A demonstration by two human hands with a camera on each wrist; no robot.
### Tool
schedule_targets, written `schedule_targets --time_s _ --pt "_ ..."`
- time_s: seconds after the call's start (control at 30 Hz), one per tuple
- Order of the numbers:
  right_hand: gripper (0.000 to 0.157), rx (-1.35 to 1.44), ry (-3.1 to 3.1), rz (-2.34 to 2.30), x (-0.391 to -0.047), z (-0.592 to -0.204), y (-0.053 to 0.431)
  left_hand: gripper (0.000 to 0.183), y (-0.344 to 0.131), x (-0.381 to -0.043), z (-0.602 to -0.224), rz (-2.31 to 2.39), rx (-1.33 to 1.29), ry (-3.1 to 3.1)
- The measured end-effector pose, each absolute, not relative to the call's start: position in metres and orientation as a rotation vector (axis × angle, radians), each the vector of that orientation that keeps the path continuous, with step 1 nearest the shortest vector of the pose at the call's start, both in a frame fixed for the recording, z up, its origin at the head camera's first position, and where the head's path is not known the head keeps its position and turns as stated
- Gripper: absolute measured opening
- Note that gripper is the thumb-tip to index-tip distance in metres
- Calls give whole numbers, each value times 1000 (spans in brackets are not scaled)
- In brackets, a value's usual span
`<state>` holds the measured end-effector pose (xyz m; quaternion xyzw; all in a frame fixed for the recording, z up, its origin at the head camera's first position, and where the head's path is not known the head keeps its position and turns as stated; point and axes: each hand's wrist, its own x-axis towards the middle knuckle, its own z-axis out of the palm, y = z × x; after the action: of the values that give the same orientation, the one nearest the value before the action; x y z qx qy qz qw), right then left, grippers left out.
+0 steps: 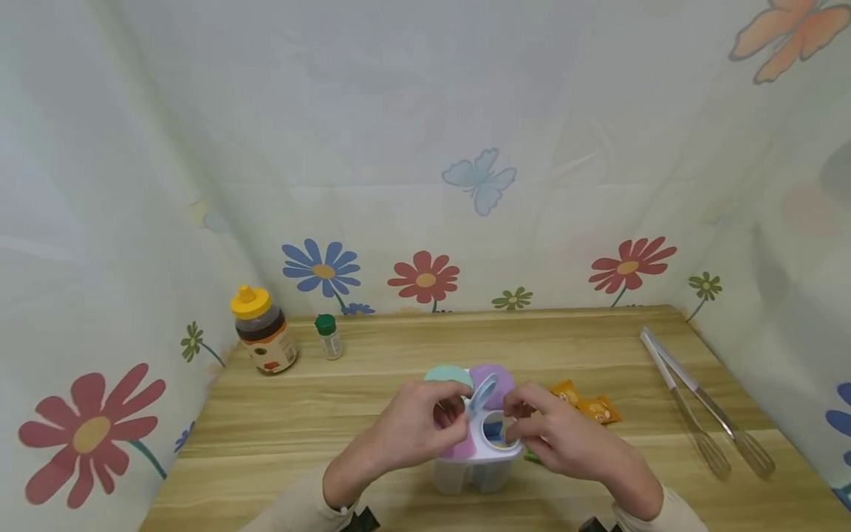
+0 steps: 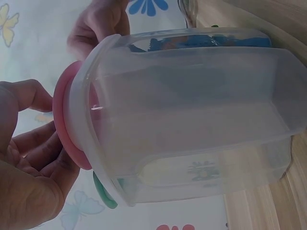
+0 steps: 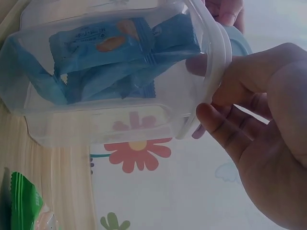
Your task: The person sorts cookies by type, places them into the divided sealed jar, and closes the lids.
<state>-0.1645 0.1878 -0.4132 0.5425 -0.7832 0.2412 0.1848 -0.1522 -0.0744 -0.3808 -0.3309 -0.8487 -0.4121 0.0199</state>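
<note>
Four lids belong to the clear box [image 1: 465, 479], which stands on the near middle part of the table [image 1: 399, 341]. The green lid [image 1: 447, 375], purple lid [image 1: 496, 380] and pink lid [image 1: 463, 448] lie flat, but the light blue lid [image 1: 485, 390] is tipped up. The left hand [image 1: 419, 421] pinches that blue lid, close to the pink one. The right hand [image 1: 565, 436] has its fingers bent and pinches the white rim [image 3: 221, 55] at the open hole, with one fingertip showing inside. Blue packets [image 3: 100, 45] lie in the box (you can see them right through the side).

The table looks like pale yellow wood, with streaks going left to right. Just right of the box are orange packets [image 1: 583, 403] and a green packet [image 3: 25, 203], partly hidden by the right hand from above. Silver tongs [image 1: 705, 411] lie spread apart at the right side. At the far left stand a brown jar [image 1: 269, 346] with a yellow top and a little bottle [image 1: 330, 341] with a green cap.

White cloth [image 1: 372, 111] hangs at the far, left and right sides, with big red and blue flowers, a pale blue butterfly [image 1: 480, 181] and an orange butterfly [image 1: 791, 37].
</note>
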Motion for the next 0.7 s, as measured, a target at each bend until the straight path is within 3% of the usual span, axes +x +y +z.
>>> schedule_targets --time_s 0.1,0.5,0.7 --pt "21 1512 -2232 780 -165 -414 191 23 -74 -152 -381 -1283 -1030 -2638" --pt "53 1408 -2337 1042 -164 -413 200 25 -73 -151 -378 -1270 -1081 -2630" --pt "61 1400 -2342 1054 -165 -413 203 25 -72 -151 -377 -1188 -1109 -2621"
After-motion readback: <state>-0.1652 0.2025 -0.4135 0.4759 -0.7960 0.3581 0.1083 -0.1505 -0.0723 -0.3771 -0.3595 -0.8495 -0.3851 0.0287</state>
